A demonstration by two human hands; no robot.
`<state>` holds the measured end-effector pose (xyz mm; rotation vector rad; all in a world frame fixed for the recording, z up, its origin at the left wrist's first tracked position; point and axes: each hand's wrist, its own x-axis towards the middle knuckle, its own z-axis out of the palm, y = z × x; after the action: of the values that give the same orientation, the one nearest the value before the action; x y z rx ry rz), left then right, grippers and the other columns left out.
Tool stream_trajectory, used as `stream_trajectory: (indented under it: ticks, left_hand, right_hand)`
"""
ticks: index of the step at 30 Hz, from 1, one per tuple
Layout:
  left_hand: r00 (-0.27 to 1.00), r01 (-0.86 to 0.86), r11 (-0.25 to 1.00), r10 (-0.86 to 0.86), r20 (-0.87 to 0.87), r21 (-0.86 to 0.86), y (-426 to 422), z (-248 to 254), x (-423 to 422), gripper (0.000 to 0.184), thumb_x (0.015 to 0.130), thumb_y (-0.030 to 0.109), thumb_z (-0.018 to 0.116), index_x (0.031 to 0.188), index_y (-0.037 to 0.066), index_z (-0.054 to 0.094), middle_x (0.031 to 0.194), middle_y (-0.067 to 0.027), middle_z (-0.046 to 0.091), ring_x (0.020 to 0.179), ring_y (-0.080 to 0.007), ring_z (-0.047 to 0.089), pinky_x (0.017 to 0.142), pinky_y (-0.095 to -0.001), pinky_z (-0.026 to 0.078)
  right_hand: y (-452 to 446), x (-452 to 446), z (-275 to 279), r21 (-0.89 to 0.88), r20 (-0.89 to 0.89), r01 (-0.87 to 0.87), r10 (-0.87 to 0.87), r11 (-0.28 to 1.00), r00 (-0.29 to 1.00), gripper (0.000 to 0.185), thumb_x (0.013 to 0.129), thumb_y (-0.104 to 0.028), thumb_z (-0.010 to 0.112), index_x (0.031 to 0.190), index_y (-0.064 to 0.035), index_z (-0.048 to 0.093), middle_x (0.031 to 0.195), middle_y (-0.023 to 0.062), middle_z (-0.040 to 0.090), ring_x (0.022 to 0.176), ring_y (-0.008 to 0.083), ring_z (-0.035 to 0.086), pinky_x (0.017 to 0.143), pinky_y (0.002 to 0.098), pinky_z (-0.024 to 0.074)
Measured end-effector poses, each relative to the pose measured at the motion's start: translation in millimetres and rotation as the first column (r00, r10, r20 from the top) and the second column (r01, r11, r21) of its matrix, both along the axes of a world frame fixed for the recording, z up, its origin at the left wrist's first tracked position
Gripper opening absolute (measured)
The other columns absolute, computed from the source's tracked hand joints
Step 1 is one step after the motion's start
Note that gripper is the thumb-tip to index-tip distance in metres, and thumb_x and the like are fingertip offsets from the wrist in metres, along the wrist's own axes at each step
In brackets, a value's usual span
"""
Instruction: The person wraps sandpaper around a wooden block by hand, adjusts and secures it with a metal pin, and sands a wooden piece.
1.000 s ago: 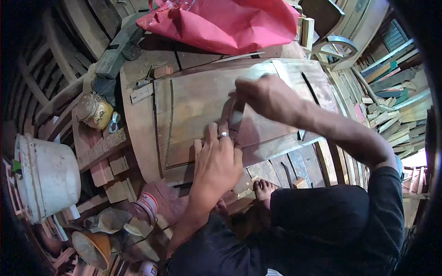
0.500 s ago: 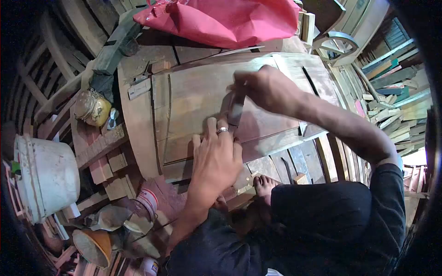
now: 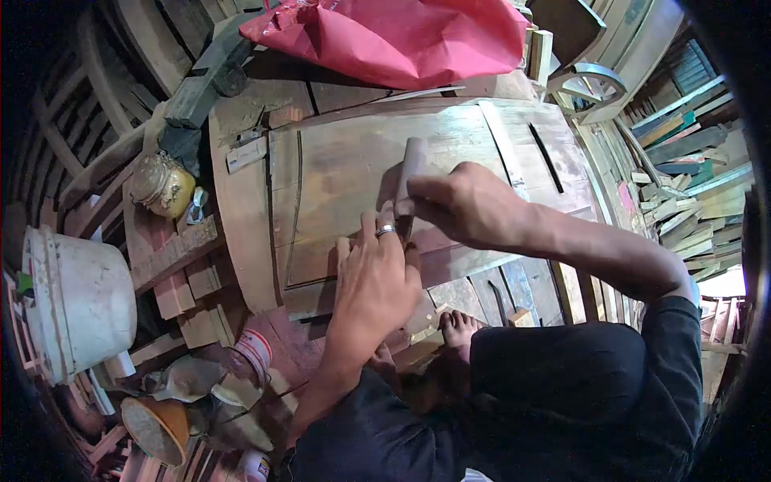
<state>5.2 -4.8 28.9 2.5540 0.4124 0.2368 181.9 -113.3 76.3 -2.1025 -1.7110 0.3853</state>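
A wide wooden panel (image 3: 345, 173) lies flat in front of me, with thin dark slots cut in it. My left hand (image 3: 373, 277), with a ring on one finger, rests on its near half. Its fingers are bent, and something dark and narrow shows between forefinger and thumb, too hidden to name. My right hand (image 3: 466, 205) is closed around a greyish-brown, rounded wooden piece (image 3: 413, 165), held just above the left fingertips. Whether that piece touches what is under the left hand cannot be made out.
A red sack (image 3: 401, 40) lies beyond the panel. At left are a lidded jar (image 3: 165, 186), a white bucket (image 3: 92, 301), and an orange container (image 3: 152, 430). Wood offcuts (image 3: 691, 221) are piled at right. A bare foot (image 3: 458, 328) is near the panel's front edge.
My right hand, blurred and higher before, has come down toward the left fingertips. The wooden piece in it now shows plainly, pointing away from me. My left hand has stayed in place.
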Motion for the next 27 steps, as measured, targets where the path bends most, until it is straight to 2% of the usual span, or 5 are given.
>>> stream_trajectory:
  ticks: [6,10,13,21,27]
  left_hand:
    - [0.993,0.056,0.993,-0.066,-0.098,-0.107,0,16,4,0.055,0.095,0.019,0.056,0.139,-0.012,0.046,0.140,-0.0369,0.050,0.123,-0.0527,0.053,0.105,-0.0631,0.037]
    - [0.987,-0.017,0.986,-0.009,-0.159,-0.164,-2,17,7,0.060,0.098,0.024,0.057,0.145,-0.010,0.041,0.140,-0.0386,0.049,0.126,-0.0528,0.052,0.106,-0.0612,0.036]
    - [0.995,-0.004,0.992,-0.008,-0.100,-0.126,-1,11,5,0.064,0.099,0.026,0.058,0.150,-0.006,0.038,0.140,-0.0406,0.048,0.126,-0.0532,0.051,0.105,-0.0623,0.036]
    - [0.998,-0.039,0.950,0.050,0.029,-0.310,20,21,-4,0.058,0.097,0.015,0.062,0.151,0.003,0.045,0.131,-0.0259,0.057,0.119,-0.0459,0.059,0.100,-0.0483,0.047]
    - [0.943,-0.025,0.972,0.101,0.318,-0.234,27,12,-11,0.052,0.096,0.024,0.065,0.144,0.007,0.056,0.117,-0.0225,0.060,0.106,-0.0419,0.060,0.096,-0.0503,0.045]
  right_hand:
    - [8,35,33,0.100,0.032,0.251,-0.255,0.963,0.966,0.025,0.104,-0.028,0.062,0.097,-0.0045,0.068,0.067,0.0158,0.060,0.055,0.0281,0.054,0.058,0.0423,0.0469]
    - [10,38,44,0.280,-0.152,0.199,-0.161,0.939,0.975,0.044,0.110,-0.038,0.051,0.090,0.0002,0.060,0.066,0.0031,0.050,0.060,0.0156,0.047,0.058,0.0376,0.0430]
    - [4,39,37,-0.027,-0.723,0.294,-0.221,0.956,0.654,0.045,0.113,-0.042,0.042,0.103,-0.0014,0.059,0.073,-0.0009,0.051,0.067,0.0120,0.051,0.065,0.0313,0.0466]
    - [-1,25,24,0.042,-0.690,0.222,-0.133,0.974,0.711,0.039,0.113,-0.034,0.044,0.123,0.0001,0.059,0.106,0.0051,0.061,0.105,0.0137,0.062,0.096,0.0351,0.0528]
    - [-2,11,33,0.083,-0.495,0.153,-0.093,0.985,0.864,0.040,0.112,-0.035,0.046,0.120,0.0010,0.061,0.104,0.0041,0.062,0.098,0.0114,0.058,0.092,0.0305,0.0485]
